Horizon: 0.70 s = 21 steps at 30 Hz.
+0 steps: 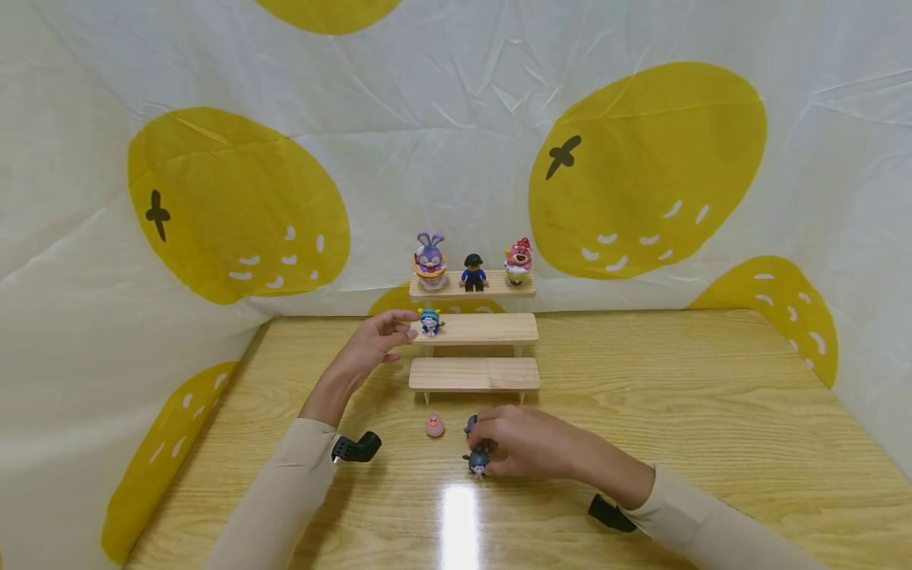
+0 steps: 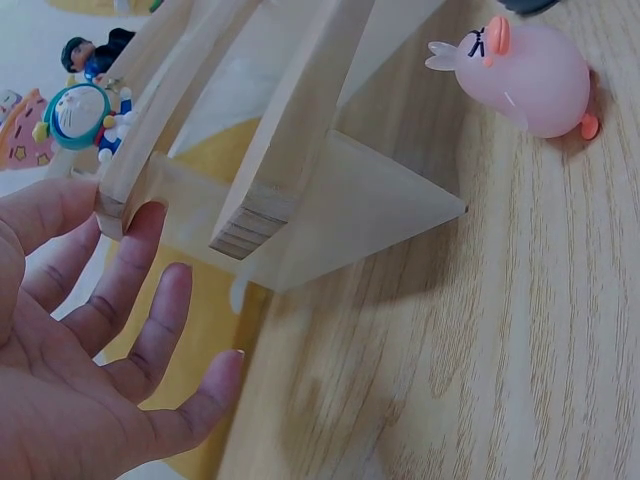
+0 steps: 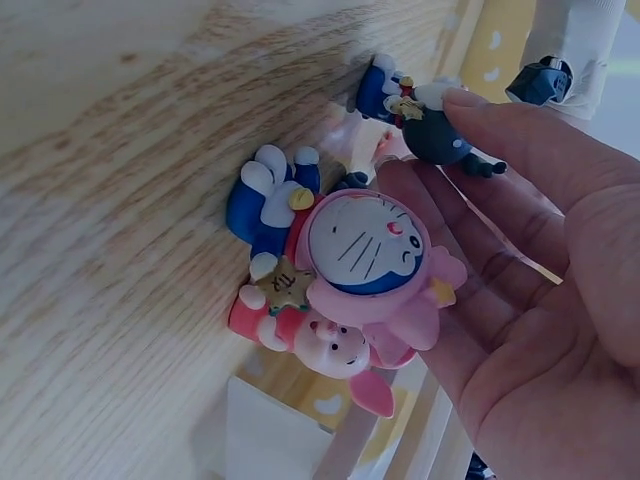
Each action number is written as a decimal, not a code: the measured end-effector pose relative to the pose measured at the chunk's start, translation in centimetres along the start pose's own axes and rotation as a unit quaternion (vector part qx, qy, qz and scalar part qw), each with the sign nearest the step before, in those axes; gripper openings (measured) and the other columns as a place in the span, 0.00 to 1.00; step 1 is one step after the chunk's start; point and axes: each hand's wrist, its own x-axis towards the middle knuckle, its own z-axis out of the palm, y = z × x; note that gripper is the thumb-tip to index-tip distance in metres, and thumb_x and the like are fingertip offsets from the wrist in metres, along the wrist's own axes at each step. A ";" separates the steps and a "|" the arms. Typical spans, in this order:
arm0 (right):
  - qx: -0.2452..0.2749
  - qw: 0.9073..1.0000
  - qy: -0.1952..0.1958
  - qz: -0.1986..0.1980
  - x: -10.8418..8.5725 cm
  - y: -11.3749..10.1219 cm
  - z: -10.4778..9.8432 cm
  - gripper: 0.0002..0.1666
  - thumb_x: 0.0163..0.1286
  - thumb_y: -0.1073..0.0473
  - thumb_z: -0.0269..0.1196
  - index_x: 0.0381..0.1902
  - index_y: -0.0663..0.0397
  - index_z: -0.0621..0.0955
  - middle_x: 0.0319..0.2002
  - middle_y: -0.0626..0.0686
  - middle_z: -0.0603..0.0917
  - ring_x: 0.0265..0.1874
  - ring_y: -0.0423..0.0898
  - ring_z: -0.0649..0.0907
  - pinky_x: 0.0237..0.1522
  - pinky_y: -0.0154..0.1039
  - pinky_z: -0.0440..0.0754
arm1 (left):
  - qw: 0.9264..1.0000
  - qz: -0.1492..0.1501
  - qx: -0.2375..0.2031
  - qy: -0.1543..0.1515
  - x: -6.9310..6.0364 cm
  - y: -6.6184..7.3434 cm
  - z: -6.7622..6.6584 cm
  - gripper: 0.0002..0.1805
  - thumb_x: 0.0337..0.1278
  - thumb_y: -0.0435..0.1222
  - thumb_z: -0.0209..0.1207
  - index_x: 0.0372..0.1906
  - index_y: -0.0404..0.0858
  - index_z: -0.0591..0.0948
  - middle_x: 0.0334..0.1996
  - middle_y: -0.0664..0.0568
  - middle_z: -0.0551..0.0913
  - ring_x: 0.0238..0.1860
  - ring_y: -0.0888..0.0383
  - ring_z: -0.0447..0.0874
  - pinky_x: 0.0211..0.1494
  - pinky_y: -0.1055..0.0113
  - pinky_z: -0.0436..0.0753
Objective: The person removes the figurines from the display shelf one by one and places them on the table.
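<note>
My left hand (image 1: 370,342) has its fingers loosely spread at the left end of the middle shelf (image 1: 484,328), beside a small teal-hooded figure (image 1: 430,321). In the left wrist view, the fingertips of the hand (image 2: 110,330) meet the shelf's end. My right hand (image 1: 530,439) is low over the table, pinching a dark-hatted figure (image 1: 478,462) between thumb and fingers. The right wrist view shows that dark-hatted figure (image 3: 435,135) at the thumb of the hand (image 3: 540,260), and a pink-hooded figure (image 3: 365,245) beside the fingers with a small pink-eared figure (image 3: 330,348).
A rabbit figure (image 1: 431,263), a blue-shirted figure (image 1: 473,273) and a pink bear figure (image 1: 518,263) stand on the top shelf (image 1: 499,290). A pink duck (image 1: 435,425) sits on the table in front of the bottom shelf (image 1: 473,374). Patterned cloth (image 1: 442,174) hangs behind.
</note>
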 end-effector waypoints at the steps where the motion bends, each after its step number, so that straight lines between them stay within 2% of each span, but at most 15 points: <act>1: 0.000 1.000 -0.001 0.000 0.0 0.0 0.0 0.15 0.62 0.58 0.74 0.46 0.52 0.87 0.45 0.46 0.85 0.40 0.35 0.84 0.44 0.28 0.81 | 1.000 -0.001 -0.002 0.001 0.0 0.0 0.0 0.17 0.73 0.38 0.60 0.63 0.46 0.79 0.51 0.49 0.77 0.62 0.39 0.73 0.62 0.40 0.72; 4: 0.002 1.000 -0.003 0.005 0.0 0.0 0.1 0.15 0.62 0.58 0.74 0.47 0.52 0.87 0.44 0.46 0.85 0.40 0.34 0.84 0.44 0.27 0.81 | 1.000 0.002 -0.001 -0.001 0.1 -0.1 0.0 0.17 0.73 0.38 0.59 0.63 0.46 0.78 0.51 0.49 0.77 0.62 0.39 0.73 0.62 0.40 0.72; 13: -0.018 1.000 0.000 0.002 0.0 0.1 -0.1 0.16 0.63 0.58 0.74 0.49 0.52 0.87 0.45 0.46 0.85 0.40 0.35 0.84 0.42 0.27 0.81 | 1.000 0.002 0.002 0.000 0.1 0.0 0.0 0.18 0.72 0.40 0.61 0.63 0.47 0.78 0.51 0.49 0.78 0.56 0.49 0.75 0.62 0.39 0.72; 21: -0.037 0.999 0.012 -0.013 -0.2 0.1 -0.1 0.16 0.63 0.58 0.74 0.48 0.52 0.87 0.45 0.47 0.86 0.38 0.34 0.84 0.40 0.28 0.81 | 1.000 -0.001 0.002 -0.001 0.1 -0.1 0.0 0.18 0.72 0.41 0.60 0.63 0.47 0.78 0.51 0.48 0.78 0.58 0.48 0.75 0.62 0.40 0.73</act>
